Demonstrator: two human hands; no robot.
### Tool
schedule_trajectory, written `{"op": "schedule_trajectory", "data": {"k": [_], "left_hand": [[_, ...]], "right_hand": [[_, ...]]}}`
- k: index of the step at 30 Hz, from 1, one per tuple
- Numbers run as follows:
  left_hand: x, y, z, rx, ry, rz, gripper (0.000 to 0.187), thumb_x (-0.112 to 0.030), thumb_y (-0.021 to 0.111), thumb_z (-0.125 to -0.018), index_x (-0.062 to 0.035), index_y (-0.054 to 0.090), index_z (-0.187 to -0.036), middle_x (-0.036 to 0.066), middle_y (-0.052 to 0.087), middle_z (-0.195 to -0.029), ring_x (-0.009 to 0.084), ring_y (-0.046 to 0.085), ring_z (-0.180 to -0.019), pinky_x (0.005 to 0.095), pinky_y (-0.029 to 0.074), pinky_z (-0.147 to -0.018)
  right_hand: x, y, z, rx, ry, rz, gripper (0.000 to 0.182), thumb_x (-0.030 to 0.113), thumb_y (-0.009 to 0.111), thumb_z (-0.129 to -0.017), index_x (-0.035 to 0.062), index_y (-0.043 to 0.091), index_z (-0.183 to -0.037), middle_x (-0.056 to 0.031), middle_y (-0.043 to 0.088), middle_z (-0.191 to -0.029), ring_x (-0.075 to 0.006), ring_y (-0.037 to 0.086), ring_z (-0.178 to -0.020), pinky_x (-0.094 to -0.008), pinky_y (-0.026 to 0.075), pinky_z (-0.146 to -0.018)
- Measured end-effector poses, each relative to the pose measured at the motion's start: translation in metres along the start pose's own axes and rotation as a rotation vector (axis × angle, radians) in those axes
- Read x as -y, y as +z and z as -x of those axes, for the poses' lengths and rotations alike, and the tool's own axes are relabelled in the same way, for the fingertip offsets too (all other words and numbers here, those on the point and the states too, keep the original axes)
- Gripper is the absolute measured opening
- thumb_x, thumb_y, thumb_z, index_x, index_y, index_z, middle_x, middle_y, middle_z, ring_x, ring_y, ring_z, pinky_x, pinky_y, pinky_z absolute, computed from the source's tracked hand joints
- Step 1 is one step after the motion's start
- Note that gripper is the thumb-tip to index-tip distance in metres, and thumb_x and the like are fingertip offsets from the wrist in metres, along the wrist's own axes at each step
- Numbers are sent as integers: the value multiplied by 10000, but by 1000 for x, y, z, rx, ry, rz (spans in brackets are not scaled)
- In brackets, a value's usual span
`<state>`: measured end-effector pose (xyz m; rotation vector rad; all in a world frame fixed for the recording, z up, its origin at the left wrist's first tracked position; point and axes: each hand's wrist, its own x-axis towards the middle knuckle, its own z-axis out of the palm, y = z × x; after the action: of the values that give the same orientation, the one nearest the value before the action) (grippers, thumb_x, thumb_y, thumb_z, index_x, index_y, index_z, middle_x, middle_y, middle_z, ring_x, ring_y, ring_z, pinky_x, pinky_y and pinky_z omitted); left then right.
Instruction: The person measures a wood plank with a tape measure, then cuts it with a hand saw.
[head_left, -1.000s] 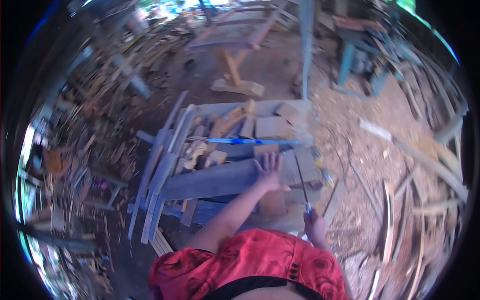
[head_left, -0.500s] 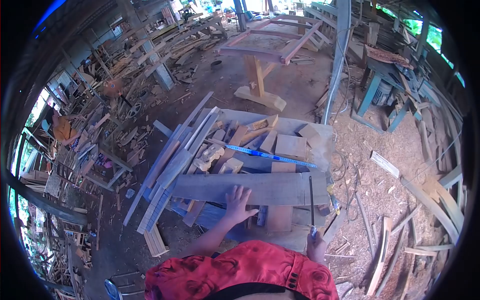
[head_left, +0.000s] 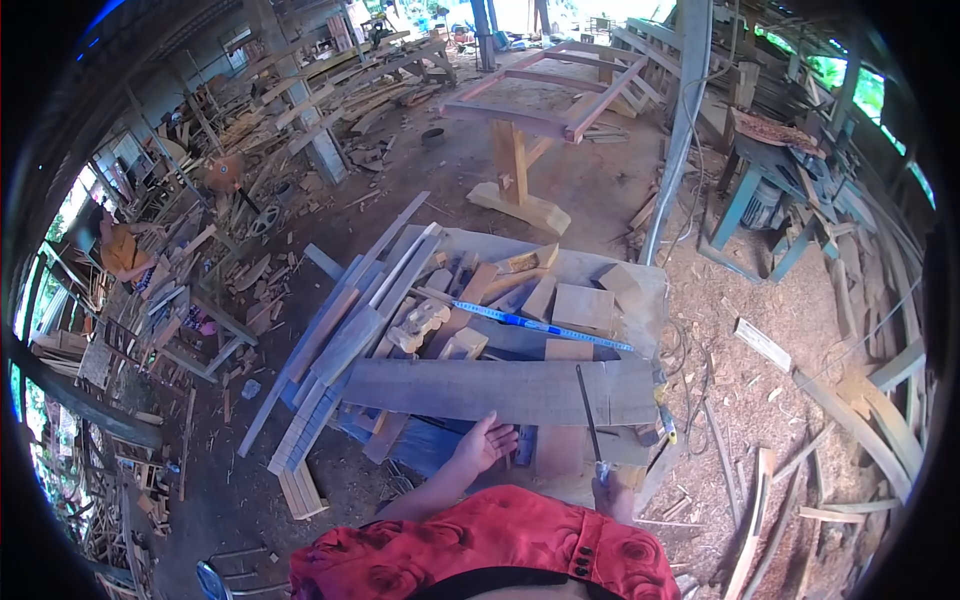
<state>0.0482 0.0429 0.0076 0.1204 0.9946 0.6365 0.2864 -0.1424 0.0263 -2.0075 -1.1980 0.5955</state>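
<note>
A long grey-brown board (head_left: 500, 390) lies across the cluttered worktable (head_left: 640, 285). My left hand (head_left: 488, 443) is at the board's near edge, palm partly turned up, fingers spread and nothing in them. At the right, my right hand (head_left: 613, 497) is closed around the pale end of a hand tool with a long, thin dark blade (head_left: 586, 410); its exact kind does not show. The blade slants over the right part of the board, near a dark crosswise line. Beyond the board, a blue-and-white measuring tape (head_left: 540, 326) stretches across wood offcuts.
Long wooden strips (head_left: 345, 345) lie along the table's left side, and a carved wooden piece (head_left: 418, 326) rests among offcuts. A reddish wooden frame (head_left: 520, 120) stands on a pedestal ahead. At right are a teal machine stand (head_left: 735, 210) and scattered planks. A person (head_left: 125, 255) sits far left.
My left hand has come off the board's top toward me and turned its palm up. My right hand and the thin-bladed tool have shifted left, and the blade now slants.
</note>
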Motion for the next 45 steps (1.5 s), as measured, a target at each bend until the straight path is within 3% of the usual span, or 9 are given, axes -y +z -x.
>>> {"op": "schedule_trajectory", "data": {"k": [3,9,13,15,22,31,34,36,45], "left_hand": [[2,2,-12,13,41,161,435,-341,610,-846,-31,458,-1112,161,559,-1050,317,578,-926,471,498,-818],[-9,4,-23,12,51,170,448,-334,612,-845,-32,457,-1139,156,569,-1061,293,588,-963,428,511,-790],[-22,5,-24,151,31,89,439,-322,620,-841,-47,469,-1148,140,584,-1059,266,622,-898,384,517,-736],[-23,7,-21,170,57,60,430,-318,621,-840,-50,476,-1143,136,590,-1054,262,631,-873,375,518,-719],[-23,17,-10,308,113,14,355,-249,585,-866,-59,476,-1145,127,586,-1066,252,626,-888,397,533,-731],[-70,50,-41,319,205,15,328,-231,570,-874,-67,479,-1143,104,578,-1061,259,602,-930,436,535,-764],[-80,52,-56,333,195,-6,341,-250,568,-877,-60,479,-1146,108,583,-1050,259,605,-919,438,528,-779],[-81,51,-64,335,184,-22,347,-266,563,-881,-54,482,-1144,112,587,-1043,258,609,-911,440,521,-795],[-53,50,-72,317,81,46,351,-258,592,-865,-81,481,-1147,122,588,-1072,291,608,-952,449,508,-809]], "right_hand": [[-6,2,3,71,36,38,246,282,593,-813,72,511,-911,-221,584,-644,-419,595,-648,-481,442,-535],[-5,-2,6,61,17,23,249,289,593,-812,74,482,-873,-221,580,-634,-425,587,-635,-487,435,-528],[4,-5,6,56,38,57,248,288,593,-813,71,481,-857,-218,574,-623,-425,583,-624,-489,431,-524],[3,-4,5,57,44,63,202,206,620,-798,54,529,-897,-183,567,-621,-347,604,-585,-388,426,-494],[7,0,-1,-11,-3,-8,186,189,626,-794,50,546,-887,-164,552,-596,-315,590,-545,-376,412,-485],[18,3,-22,-83,31,-98,167,159,613,-805,30,564,-897,-120,508,-573,-154,506,-500,-319,378,-463],[32,-3,-20,-72,44,-45,174,166,613,-801,29,565,-897,-130,519,-599,-179,515,-518,-325,380,-471],[46,-5,-19,-89,18,-14,174,186,620,-793,51,542,-870,-202,578,-653,-388,594,-618,-439,428,-508],[38,13,-16,-97,91,-34,181,199,619,-803,49,541,-867,-202,577,-660,-387,593,-620,-428,427,-504]]}}
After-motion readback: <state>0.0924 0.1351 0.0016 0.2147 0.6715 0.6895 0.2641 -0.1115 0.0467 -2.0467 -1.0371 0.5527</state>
